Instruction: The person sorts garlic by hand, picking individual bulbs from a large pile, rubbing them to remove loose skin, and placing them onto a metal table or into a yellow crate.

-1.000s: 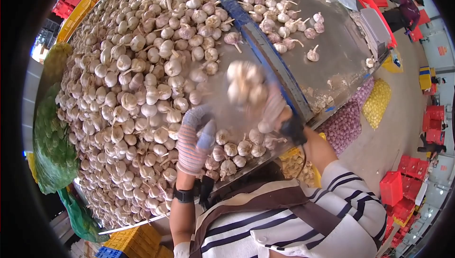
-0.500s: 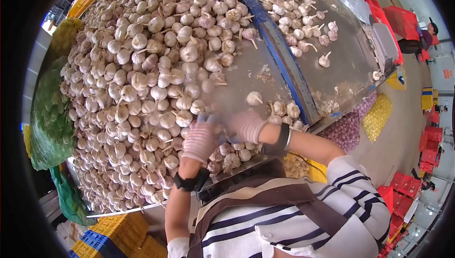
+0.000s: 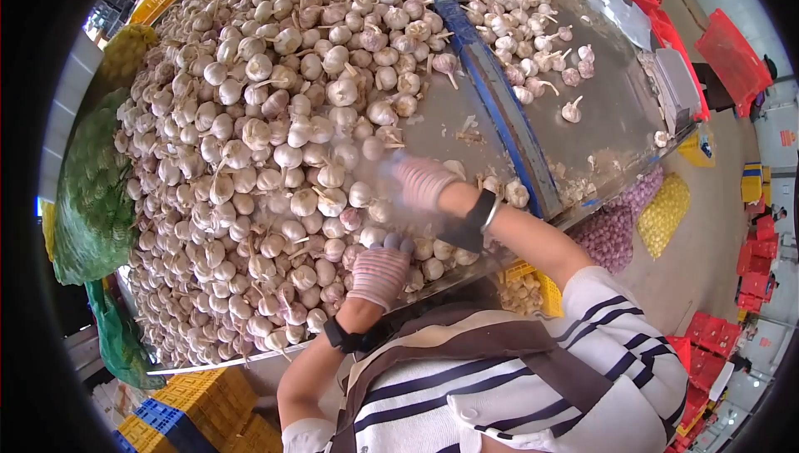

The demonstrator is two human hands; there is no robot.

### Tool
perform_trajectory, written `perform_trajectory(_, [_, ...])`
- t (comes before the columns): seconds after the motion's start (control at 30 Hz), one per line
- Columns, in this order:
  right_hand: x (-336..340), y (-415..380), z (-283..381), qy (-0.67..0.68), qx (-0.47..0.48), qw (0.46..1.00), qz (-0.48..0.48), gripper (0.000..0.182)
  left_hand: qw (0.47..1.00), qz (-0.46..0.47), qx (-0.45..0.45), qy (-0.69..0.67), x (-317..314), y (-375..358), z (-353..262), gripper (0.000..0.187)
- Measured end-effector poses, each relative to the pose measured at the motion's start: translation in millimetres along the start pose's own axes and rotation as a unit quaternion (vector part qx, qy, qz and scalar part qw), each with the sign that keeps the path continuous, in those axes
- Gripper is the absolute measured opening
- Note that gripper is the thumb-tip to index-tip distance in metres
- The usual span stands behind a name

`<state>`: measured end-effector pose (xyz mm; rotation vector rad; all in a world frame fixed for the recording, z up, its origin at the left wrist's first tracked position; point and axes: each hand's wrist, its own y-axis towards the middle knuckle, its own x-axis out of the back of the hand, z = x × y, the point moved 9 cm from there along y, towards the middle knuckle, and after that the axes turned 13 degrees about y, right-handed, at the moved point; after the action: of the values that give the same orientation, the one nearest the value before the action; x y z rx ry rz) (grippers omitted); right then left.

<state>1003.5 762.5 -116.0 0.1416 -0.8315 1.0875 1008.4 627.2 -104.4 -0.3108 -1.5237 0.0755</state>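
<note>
White garlic bulbs [image 3: 256, 132], tinged purple, are lying heaped over the left section of the grey table [image 3: 459, 112], some with stalks on. Flakes of dry skin [image 3: 468, 134] are lying to the right of the heap. A blue-edged divider [image 3: 483, 79] is running across the table, apparently serving to keep this heap apart from a sparser lot [image 3: 508, 24] beyond it. A few bulbs are sitting along the near edge, directly before the wearer, presumably the spot easiest on the arms. A yellow crate [image 3: 550, 294] is standing below that edge, holding pale pieces too small to make out. Purple mesh sack [image 3: 606, 238] and yellow mesh sack [image 3: 663, 216] are resting on the floor at right, likely placed there to leave working room above.

Both hands are wearing striped knit gloves, probably against grit and rough skins. Left hand [image 3: 383, 274] is resting low at the near edge, back upward, fingers pointing forward among the bulbs; cannot tell whether it is gripping one. Right hand [image 3: 422, 183] is hanging farther forward, forearm slanting in from the right, fingers pointing toward the heap. Blur is hiding its fingertips; cannot tell spread or load.
</note>
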Motion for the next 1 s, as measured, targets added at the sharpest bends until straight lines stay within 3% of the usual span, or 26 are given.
perform_trajectory(0.13, [-20.8,-2.6,-2.7,-0.029,-0.035,0.996,0.071,0.049,0.995,0.083,0.000,0.051,-12.8,6.4,4.0,0.021])
perform_trajectory(0.17, [-19.3,-5.4,-10.8,-0.030,-0.034,0.996,0.071,0.049,0.996,0.088,0.009,-0.017,-0.8,3.3,10.3,0.025])
perform_trajectory(0.23, [-8.7,-10.7,-25.9,0.228,-0.001,0.973,0.028,0.048,0.992,0.091,0.015,-0.085,13.7,-1.6,21.1,0.029])
perform_trajectory(0.27, [-10.7,-25.2,-28.2,0.445,-0.086,0.888,0.083,0.044,0.977,-0.013,0.057,-0.206,32.6,-7.2,34.0,0.035])
perform_trajectory(0.3, [-5.2,-37.2,-21.2,0.447,-0.090,0.886,0.081,0.044,0.935,-0.114,0.096,-0.322,45.0,-17.9,49.8,0.041])
perform_trajectory(0.33, [-8.7,-51.8,-10.3,0.674,-0.116,0.726,0.081,0.044,0.904,-0.108,0.107,-0.399,32.5,-17.9,50.1,0.048])
perform_trajectory(0.37, [-11.5,-63.4,2.5,0.847,-0.129,0.511,0.073,0.044,0.866,-0.105,0.119,-0.474,19.9,-18.2,50.3,0.055])
perform_trajectory(0.43, [-13.6,-68.1,19.0,0.909,-0.063,0.399,0.102,0.049,0.742,-0.294,0.196,-0.569,56.6,-24.0,63.8,0.058])
perform_trajectory(0.47, [-16.4,-64.6,32.9,0.915,-0.024,0.369,0.163,0.052,0.766,-0.325,0.182,-0.523,68.2,-18.7,60.9,0.058])
perform_trajectory(0.5, [-16.7,-67.3,32.8,0.911,-0.004,0.384,0.150,0.055,0.817,-0.336,0.176,-0.434,79.9,-13.3,59.9,0.060])
perform_trajectory(0.57, [-12.7,-67.3,39.3,0.906,0.014,0.398,0.140,0.059,0.849,-0.349,0.107,-0.382,115.5,4.6,41.5,0.064])
perform_trajectory(0.63, [-11.6,-53.5,21.0,0.975,0.016,0.202,0.089,0.059,0.905,-0.311,0.049,-0.288,139.9,11.9,28.8,0.065])
perform_trajectory(0.7, [1.1,-55.7,7.5,0.977,0.058,0.188,0.081,0.059,0.900,-0.314,0.052,-0.298,126.3,12.7,38.3,0.065])
perform_trajectory(0.73, [15.6,-53.5,-0.2,0.960,0.040,0.274,0.043,0.058,0.919,-0.292,0.089,-0.250,104.2,13.7,53.0,0.064])
perform_trajectory(0.77, [50.4,-53.2,-21.4,0.864,0.064,0.481,-0.132,0.049,0.932,-0.275,0.140,-0.190,93.9,12.7,71.6,0.063])
perform_trajectory(0.8, [63.0,-45.1,-27.7,0.937,0.061,0.340,-0.057,0.053,0.941,-0.251,0.189,-0.129,83.3,11.6,90.1,0.063])
perform_trajectory(0.83, [94.4,-37.0,-52.7,0.908,0.081,0.392,-0.123,0.060,0.938,-0.232,0.251,-0.054,78.2,8.3,111.0,0.064])
perform_trajectory(0.87, [111.7,-30.0,-82.8,0.931,0.109,0.316,-0.145,0.063,0.941,-0.204,0.269,-0.038,55.3,1.8,125.2,0.066])
perform_trajectory(0.93, [147.1,-19.6,-105.8,0.939,0.137,0.253,-0.187,0.064,0.959,-0.095,0.264,-0.039,18.8,0.3,139.9,0.068])
perform_trajectory(0.97, [143.7,-17.9,-124.4,0.937,0.049,0.217,-0.267,0.057,0.959,-0.098,0.264,-0.038,13.9,0.4,140.3,0.068])
perform_trajectory(1.0, [134.1,-13.0,-126.3,0.937,0.050,0.218,-0.267,0.057,0.957,-0.087,0.273,-0.033,1.3,-3.6,139.0,0.065])
